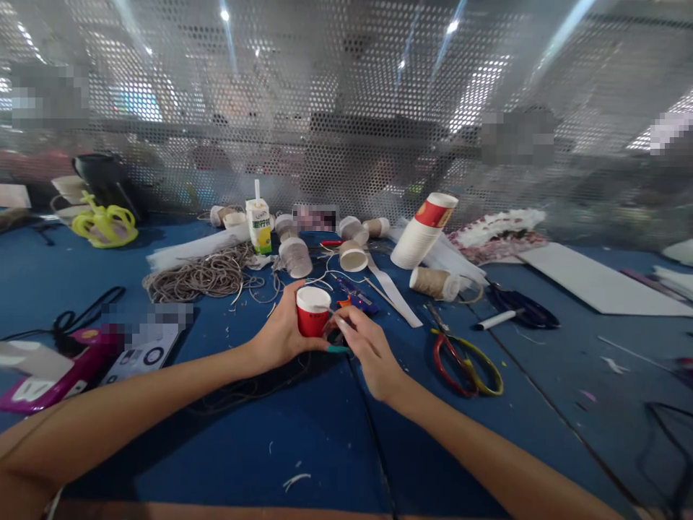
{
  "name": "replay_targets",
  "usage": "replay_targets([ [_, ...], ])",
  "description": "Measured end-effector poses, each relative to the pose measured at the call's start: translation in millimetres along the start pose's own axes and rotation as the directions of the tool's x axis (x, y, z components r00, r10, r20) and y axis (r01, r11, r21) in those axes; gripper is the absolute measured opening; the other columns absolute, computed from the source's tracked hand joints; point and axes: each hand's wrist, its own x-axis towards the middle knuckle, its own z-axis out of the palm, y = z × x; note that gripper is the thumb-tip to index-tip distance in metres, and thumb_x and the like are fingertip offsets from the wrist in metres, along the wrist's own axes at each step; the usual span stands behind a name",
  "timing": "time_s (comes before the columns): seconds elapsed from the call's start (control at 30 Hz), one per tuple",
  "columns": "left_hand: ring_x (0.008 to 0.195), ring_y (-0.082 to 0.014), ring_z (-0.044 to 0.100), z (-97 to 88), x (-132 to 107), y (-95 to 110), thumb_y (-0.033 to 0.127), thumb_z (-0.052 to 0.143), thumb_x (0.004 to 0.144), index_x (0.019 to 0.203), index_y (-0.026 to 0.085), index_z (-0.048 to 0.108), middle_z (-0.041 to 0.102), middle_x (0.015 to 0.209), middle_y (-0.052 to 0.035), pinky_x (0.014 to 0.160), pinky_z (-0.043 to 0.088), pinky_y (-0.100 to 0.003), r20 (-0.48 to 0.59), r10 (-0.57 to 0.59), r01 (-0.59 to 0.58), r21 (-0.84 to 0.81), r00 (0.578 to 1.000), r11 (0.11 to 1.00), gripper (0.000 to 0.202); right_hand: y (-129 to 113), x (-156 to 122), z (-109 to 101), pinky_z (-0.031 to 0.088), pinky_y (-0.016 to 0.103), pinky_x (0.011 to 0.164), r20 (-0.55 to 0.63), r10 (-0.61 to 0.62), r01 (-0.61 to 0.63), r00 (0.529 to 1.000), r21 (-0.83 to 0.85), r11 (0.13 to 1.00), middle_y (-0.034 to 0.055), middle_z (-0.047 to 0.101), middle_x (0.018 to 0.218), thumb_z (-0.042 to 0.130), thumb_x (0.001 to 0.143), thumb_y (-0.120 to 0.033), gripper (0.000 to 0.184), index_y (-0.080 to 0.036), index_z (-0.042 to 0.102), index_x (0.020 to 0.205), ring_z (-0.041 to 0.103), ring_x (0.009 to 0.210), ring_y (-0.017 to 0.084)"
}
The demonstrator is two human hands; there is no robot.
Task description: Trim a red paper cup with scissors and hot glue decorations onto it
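Observation:
My left hand [280,334] is wrapped round a small red paper cup [312,310] with a white inside, held upright just above the blue table [227,440]. My right hand [368,348] is at the cup's right side, fingers bent and pinched near its base; what they pinch is too small to make out. A blue-and-orange glue gun [354,297] lies just behind my hands.
Red and yellow-handled scissors [465,355] lie to the right, dark scissors [522,307] and a white marker [495,319] further right. A heap of twine [203,274], twine-wrapped cups [295,253], a stack of paper cups [425,230], a drink carton [259,224] and a perforated screen [346,108] stand behind.

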Motion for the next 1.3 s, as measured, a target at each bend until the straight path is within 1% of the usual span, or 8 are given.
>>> replay_targets([
  [0.1,0.112,-0.0314,0.048,0.4,-0.8,-2.6,0.034,0.085,0.042,0.122,0.020,0.026,0.045,0.119,-0.0118,0.098,0.035,-0.051,-0.010,0.070,-0.070,0.002,0.998,0.998,0.100,1.6,1.6,0.7,0.039,0.028,0.061,0.013,0.051,-0.052,0.999,0.044,0.998,0.0010,0.052,0.071,0.046,0.084,-0.042,0.025,-0.019,0.050,0.074,0.048,0.065,0.014],
  [0.2,0.115,-0.0310,0.044,-1.4,-1.3,-3.2,0.036,0.083,0.049,0.121,0.023,0.031,0.042,0.123,-0.0111,0.100,0.033,-0.050,0.039,0.154,-0.154,-0.012,0.987,0.988,0.090,5.6,3.7,-0.2,0.038,0.027,0.059,-0.001,0.003,-0.003,1.000,0.089,0.996,-0.0010,0.047,0.064,0.048,0.083,-0.044,0.032,-0.020,0.048,0.062,0.046,0.061,0.012],
  [0.27,0.113,-0.0303,0.045,-2.3,-1.5,-3.5,0.036,0.081,0.053,0.118,0.023,0.034,0.045,0.120,-0.0103,0.098,0.035,-0.049,0.081,0.167,-0.161,-0.074,0.983,0.984,0.082,8.4,4.2,-1.7,0.037,0.026,0.059,-0.017,-0.028,0.030,0.999,0.136,0.990,-0.0016,0.046,0.062,0.045,0.086,-0.044,0.036,-0.019,0.048,0.060,0.046,0.060,0.011],
  [0.43,0.104,-0.0273,0.052,-0.6,-2.0,-4.8,0.032,0.081,0.055,0.113,0.022,0.035,0.051,0.112,-0.0083,0.092,0.040,-0.044,0.150,0.145,-0.102,-0.263,0.978,0.959,0.075,12.5,3.3,-4.0,0.036,0.025,0.056,-0.042,-0.010,0.019,0.999,0.227,0.974,-0.0027,0.045,0.062,0.044,0.087,-0.044,0.032,-0.019,0.049,0.066,0.044,0.058,0.011],
  [0.77,0.107,-0.0262,0.050,-2.7,-3.5,5.0,0.024,0.082,0.052,0.114,0.022,0.034,0.049,0.115,-0.0081,0.094,0.039,-0.042,0.223,0.128,-0.061,-0.286,0.966,0.956,0.078,16.9,5.6,-8.1,0.035,0.024,0.056,-0.092,-0.013,0.027,0.996,0.157,0.987,-0.0030,0.044,0.063,0.046,0.086,-0.042,0.029,-0.020,0.049,0.068,0.041,0.058,0.011],
  [1.03,0.106,-0.0267,0.052,-2.9,-6.2,8.8,0.021,0.079,0.055,0.118,0.024,0.030,0.052,0.111,-0.0061,0.092,0.041,-0.044,0.321,0.054,0.059,-0.334,0.945,0.941,0.081,10.6,5.5,-9.5,0.038,0.025,0.057,-0.118,-0.035,0.056,0.992,0.184,0.981,-0.0036,0.046,0.060,0.045,0.087,-0.039,0.028,-0.021,0.046,0.066,0.044,0.057,0.010],
  [1.17,0.100,-0.0236,0.054,-3.1,-7.8,13.5,0.016,0.076,0.057,0.117,0.025,0.030,0.052,0.108,-0.0044,0.088,0.044,-0.041,0.358,0.016,0.127,-0.374,0.934,0.919,0.076,9.6,5.6,-9.3,0.038,0.024,0.056,-0.139,-0.065,0.089,0.988,0.176,0.980,-0.0037,0.046,0.061,0.045,0.088,-0.039,0.027,-0.021,0.047,0.067,0.044,0.057,0.010],
  [1.3,0.099,-0.0212,0.053,-3.1,-9.3,16.9,0.014,0.073,0.060,0.116,0.026,0.029,0.049,0.108,-0.0035,0.088,0.042,-0.040,0.380,0.002,0.176,-0.433,0.925,0.884,0.072,10.5,4.5,-7.8,0.037,0.024,0.053,-0.143,-0.041,0.067,0.989,0.177,0.982,-0.0041,0.044,0.060,0.046,0.087,-0.040,0.028,-0.021,0.045,0.066,0.042,0.055,0.009],
])
